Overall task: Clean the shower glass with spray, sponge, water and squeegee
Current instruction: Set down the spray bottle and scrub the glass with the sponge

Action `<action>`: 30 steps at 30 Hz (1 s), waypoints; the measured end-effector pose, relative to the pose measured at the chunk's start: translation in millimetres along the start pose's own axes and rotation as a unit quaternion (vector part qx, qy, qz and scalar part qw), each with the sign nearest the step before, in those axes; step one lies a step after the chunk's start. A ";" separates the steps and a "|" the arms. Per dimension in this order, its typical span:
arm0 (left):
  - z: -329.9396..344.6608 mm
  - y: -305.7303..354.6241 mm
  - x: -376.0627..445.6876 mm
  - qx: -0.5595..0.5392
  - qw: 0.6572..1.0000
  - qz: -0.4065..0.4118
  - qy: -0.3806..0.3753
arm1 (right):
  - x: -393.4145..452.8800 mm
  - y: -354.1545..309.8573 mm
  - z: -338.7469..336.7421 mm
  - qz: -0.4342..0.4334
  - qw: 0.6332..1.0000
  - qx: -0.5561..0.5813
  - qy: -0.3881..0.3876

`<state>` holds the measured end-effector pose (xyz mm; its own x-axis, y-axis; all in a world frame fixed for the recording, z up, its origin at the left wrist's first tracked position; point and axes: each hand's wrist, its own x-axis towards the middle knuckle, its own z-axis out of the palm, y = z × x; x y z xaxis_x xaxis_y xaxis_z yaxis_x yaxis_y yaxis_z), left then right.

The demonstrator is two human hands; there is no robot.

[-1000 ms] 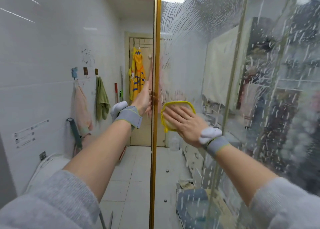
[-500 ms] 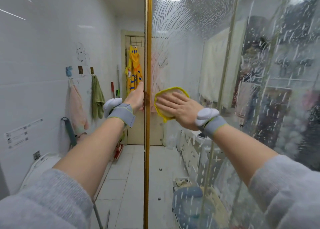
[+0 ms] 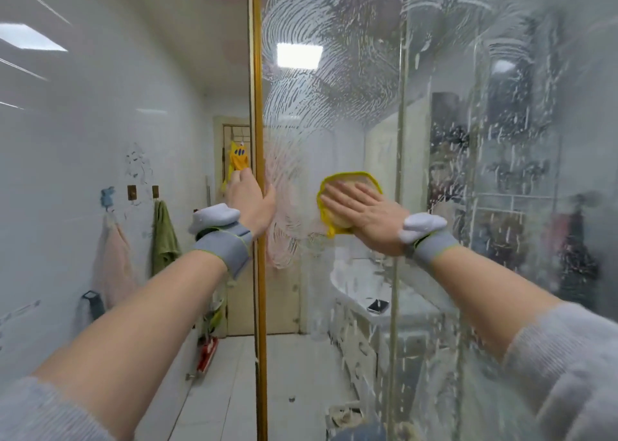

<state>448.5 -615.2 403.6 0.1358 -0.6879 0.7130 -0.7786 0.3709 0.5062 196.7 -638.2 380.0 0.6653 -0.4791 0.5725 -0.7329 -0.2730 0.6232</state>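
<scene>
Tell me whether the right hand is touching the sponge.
Touching. The head view shows the right hand laid flat on the sponge, pressing it against the shower glass.

The shower glass stands upright, streaked with curved white soap swirls. A yellow-edged sponge lies flat against it, right of the gold frame edge.

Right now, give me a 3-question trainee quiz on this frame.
1. True or false: the right hand presses the sponge flat on the glass.
2. What does the left hand hold? A) squeegee B) gold frame C) spray bottle
3. Fill in: the foam streaks above the sponge are ____-shaped.

Key: 1 true; 2 B; 3 arc
</scene>
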 end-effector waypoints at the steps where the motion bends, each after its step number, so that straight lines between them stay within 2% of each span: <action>1: -0.2 6.9 4.2 0.001 1.000 -0.011 0.008 | 3.3 21.4 -10.5 0.065 0.998 0.006 0.020; 3: 0.6 17.8 7.4 0.021 0.999 0.000 0.032 | 21.5 44.1 -26.7 0.172 0.983 0.020 0.064; 5: 3.8 23.8 9.0 0.055 0.996 0.039 0.050 | 35.8 27.8 -27.1 0.191 0.979 0.025 0.070; 9: 22.3 39.6 5.5 0.139 0.985 0.097 0.042 | -25.9 -26.7 25.8 -0.010 1.000 0.003 0.014; 11: 28.0 42.2 4.0 0.166 0.977 0.129 0.016 | -54.2 -6.7 33.8 -0.052 0.998 -0.023 -0.014; 12: 30.5 43.8 2.3 0.179 0.973 0.146 0.007 | -57.9 14.5 30.4 -0.037 0.998 -0.044 0.001; 15: 41.1 51.1 -5.8 0.201 0.966 0.160 -0.024 | -47.8 77.5 5.9 0.113 0.993 -0.012 0.044; 16: 42.8 46.1 -8.9 0.201 0.966 0.161 -0.025 | -38.5 79.7 0.6 0.157 0.986 0.003 0.063; 18: 57.4 47.9 -14.6 0.213 0.964 0.160 -0.006 | -25.4 73.7 9.3 0.171 0.980 0.020 0.103; 19: 63.3 47.1 -19.1 0.225 0.960 0.163 -0.011 | -26.9 59.7 17.0 0.148 0.983 0.018 0.110; 22: 73.9 45.7 -34.2 0.284 0.943 0.169 -0.041 | -61.6 24.8 46.6 -0.016 0.997 0.009 0.080; 23: 71.3 41.9 -34.5 0.299 0.939 0.164 -0.046 | -67.9 27.1 48.6 -0.056 0.997 0.000 0.059; 25: 75.7 61.2 -36.0 0.313 0.938 0.140 -0.047 | -79.4 66.9 39.7 -0.075 0.996 -0.004 0.054; 26: 74.1 64.8 -33.6 0.305 0.942 0.128 -0.055 | -74.4 80.4 34.4 -0.051 0.997 -0.005 0.059; 30: 77.5 102.6 -21.0 0.268 0.956 0.115 -0.046 | -38.3 143.0 -6.8 0.134 0.984 0.033 0.111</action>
<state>318.2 -611.0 402.9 -0.1117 -0.6871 0.7179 -0.9866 0.1634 0.0029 67.4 -653.2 450.8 0.4563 -0.3498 0.8182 -0.8889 -0.2196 0.4020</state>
